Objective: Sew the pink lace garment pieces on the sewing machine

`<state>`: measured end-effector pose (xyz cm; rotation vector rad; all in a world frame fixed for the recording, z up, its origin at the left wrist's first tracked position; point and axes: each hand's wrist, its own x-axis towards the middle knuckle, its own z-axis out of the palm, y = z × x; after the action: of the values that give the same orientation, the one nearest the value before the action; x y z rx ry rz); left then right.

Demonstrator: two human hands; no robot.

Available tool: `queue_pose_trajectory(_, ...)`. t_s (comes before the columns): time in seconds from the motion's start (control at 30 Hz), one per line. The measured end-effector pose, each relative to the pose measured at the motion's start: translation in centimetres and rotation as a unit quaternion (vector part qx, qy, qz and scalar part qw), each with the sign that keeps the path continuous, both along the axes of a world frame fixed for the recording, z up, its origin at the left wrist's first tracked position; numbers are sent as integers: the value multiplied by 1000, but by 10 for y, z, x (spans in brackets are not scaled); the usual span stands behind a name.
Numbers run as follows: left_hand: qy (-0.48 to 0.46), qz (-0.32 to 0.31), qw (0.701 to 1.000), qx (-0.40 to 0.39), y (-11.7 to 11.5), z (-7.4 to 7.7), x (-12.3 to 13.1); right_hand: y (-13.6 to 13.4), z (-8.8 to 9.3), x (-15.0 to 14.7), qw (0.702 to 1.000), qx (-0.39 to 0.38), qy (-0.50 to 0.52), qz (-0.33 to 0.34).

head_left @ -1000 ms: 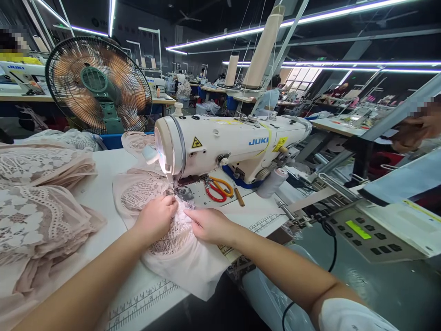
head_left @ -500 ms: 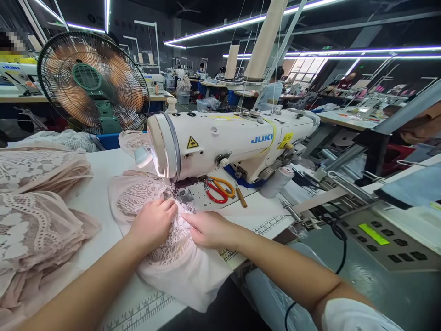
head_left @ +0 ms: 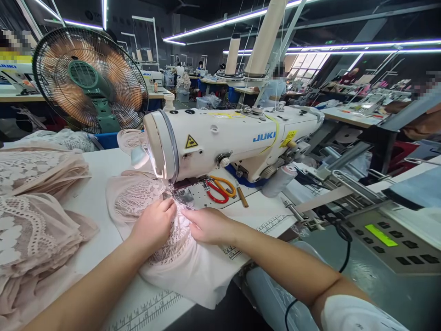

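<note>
A pale pink lace piece [head_left: 179,262] lies on the white table under the head of a white JUKI sewing machine [head_left: 227,138]. My left hand [head_left: 153,225] presses on the lace just left of the needle, fingers curled and closed on the fabric. My right hand [head_left: 206,224] lies on the lace to the right, its fingertips pinching the edge close to the presser foot [head_left: 184,196]. Both hands nearly touch in front of the needle.
Red and orange scissors [head_left: 217,188] lie on the machine bed behind my right hand. Stacked lace pieces [head_left: 31,211] fill the table's left side. A fan [head_left: 87,80] stands at the back left, thread cones [head_left: 265,41] behind the machine, a control panel [head_left: 389,241] at right.
The view has shifted slightly, so the machine sits a little to the left. Both hands stay on the lace by the needle with barely any movement.
</note>
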<state>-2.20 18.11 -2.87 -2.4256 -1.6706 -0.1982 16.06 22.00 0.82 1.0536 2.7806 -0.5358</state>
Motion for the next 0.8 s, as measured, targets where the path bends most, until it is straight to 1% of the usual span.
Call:
queue_pose_trajectory(0.2,29,2,999,-17,2,4,0,1,4,-3,1000,4,-16,-3)
queue_pose_trajectory(0.4,26,-6,1000,6,5,0,-4,4,3,-5,1000,11,-17,-3)
queue_pose_trajectory(0.5,10,5,1000,5,8,-3,-10,4,1,-6,1000,16,-9,-10)
queue_pose_trajectory(0.57,-17,12,1000,0,10,-3,-15,3,0,-5,1000,21,-3,-18)
queue_pose_trajectory(0.63,-48,11,999,-4,10,1,-20,1,0,-1,999,27,7,-31)
queue_pose_trajectory(0.7,-68,5,998,-8,8,8,-22,-3,1,7,999,34,22,-33)
queue_pose_trajectory(0.8,-56,10,998,-38,-1,23,-20,-10,0,23,998,49,35,16)
